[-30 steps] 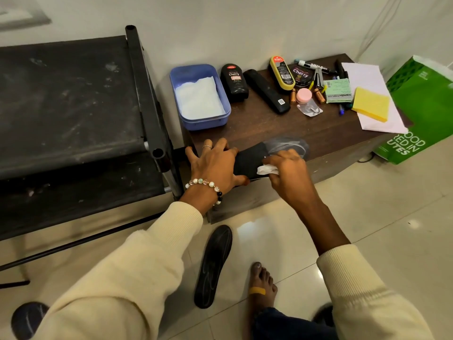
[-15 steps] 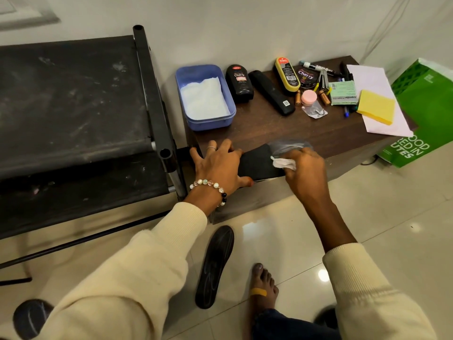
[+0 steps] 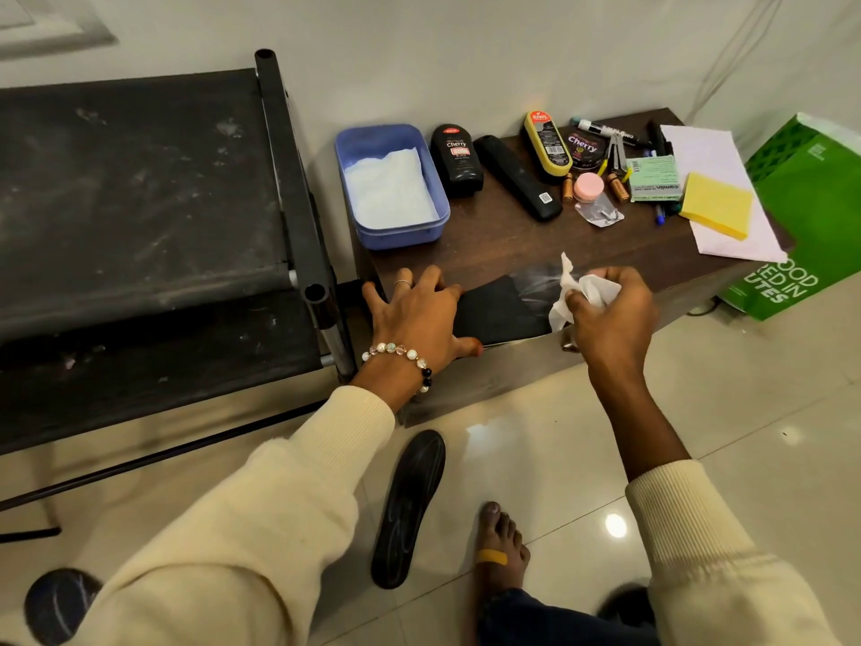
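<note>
Dark wooden counter [image 3: 503,235] against the wall, black fabric cot [image 3: 140,188] to its left, one green paper bag [image 3: 810,216] on the floor at its right. The change: half a second back the right hand had the tissue pressed down on the black insole [image 3: 498,307]; now the right hand [image 3: 610,319] has lifted clear and hangs just above the toe end, fingers curled round the crumpled white tissue [image 3: 584,291]. The left hand [image 3: 419,314] has not moved, fingers spread flat, pinning the heel end at the counter's near edge. The toe end shows a pale sheen where the rubbing went on. My reading: one wiping pass is over, and the tissue is up either for refolding or for a look at the surface; the insole seems not finished yet. Counts, big to small: two insoles, one on the counter under the hands and a second insole [image 3: 410,508] lying on the floor tiles; one blue tub [image 3: 400,235] with white paper folded inside; one yellow pad [image 3: 717,205]; one long black bar [image 3: 517,177], purpose unclear; one Cherry bottle [image 3: 456,160]; one Kiwi applicator [image 3: 547,142]; one Cherry tin [image 3: 582,149]; one pink-lidded pot [image 3: 588,186]; two hands, one tissue.
</note>
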